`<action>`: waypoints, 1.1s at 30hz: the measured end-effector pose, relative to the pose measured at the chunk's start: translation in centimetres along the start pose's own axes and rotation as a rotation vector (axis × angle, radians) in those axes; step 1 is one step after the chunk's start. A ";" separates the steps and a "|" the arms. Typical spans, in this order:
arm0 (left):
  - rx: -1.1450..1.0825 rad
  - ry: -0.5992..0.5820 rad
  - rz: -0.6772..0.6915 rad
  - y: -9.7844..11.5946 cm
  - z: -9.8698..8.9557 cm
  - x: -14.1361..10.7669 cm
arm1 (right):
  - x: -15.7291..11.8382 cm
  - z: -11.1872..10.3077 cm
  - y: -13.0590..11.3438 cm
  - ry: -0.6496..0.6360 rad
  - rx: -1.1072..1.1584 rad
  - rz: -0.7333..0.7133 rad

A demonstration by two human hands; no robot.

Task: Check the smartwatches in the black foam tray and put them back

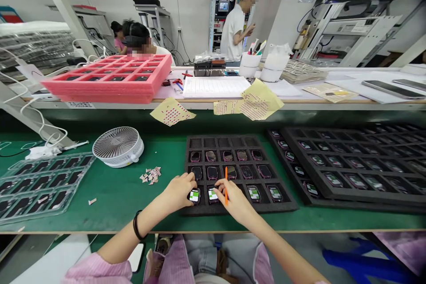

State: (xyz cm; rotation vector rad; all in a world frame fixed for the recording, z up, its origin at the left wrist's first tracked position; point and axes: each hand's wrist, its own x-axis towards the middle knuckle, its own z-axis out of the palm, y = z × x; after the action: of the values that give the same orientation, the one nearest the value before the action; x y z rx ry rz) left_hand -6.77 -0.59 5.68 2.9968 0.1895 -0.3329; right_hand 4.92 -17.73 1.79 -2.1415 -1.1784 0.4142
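A smartwatch (195, 195) in the bottom row of a black foam tray (282, 203) is touched by the left hand (178, 191), lol, while an orange stick (226, 182) is pinched in the right hand (233, 201).

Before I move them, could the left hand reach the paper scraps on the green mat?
Probably yes: the left hand sits at the black foam tray's edge, and only bare green mat lies between it and the paper scraps.

Pink sleeves (96, 270), black wristband (136, 225)
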 end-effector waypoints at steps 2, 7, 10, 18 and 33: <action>-0.039 0.015 0.048 -0.5 0.1 0.4 | 0.0 0.1 -0.1 -0.025 0.035 0.017; -0.247 0.052 0.177 -2.1 0.4 0.7 | 0.7 0.6 -1.1 -0.092 -0.089 0.058; -0.534 0.102 0.215 -3.1 0.5 0.7 | 1.0 1.0 -1.1 -0.079 -0.139 0.062; -1.532 0.355 -0.102 -2.7 2.5 5.3 | 1.5 0.3 1.5 -0.036 0.627 0.125; -1.714 0.719 -0.147 -0.7 3.4 9.9 | 10.0 -3.8 3.0 -0.050 0.987 0.012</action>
State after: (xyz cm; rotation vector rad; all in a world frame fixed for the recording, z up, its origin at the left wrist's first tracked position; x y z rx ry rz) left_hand 1.97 0.72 0.05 1.2631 0.4380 0.6221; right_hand 14.36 -12.03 2.88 -1.2755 -0.7327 0.8449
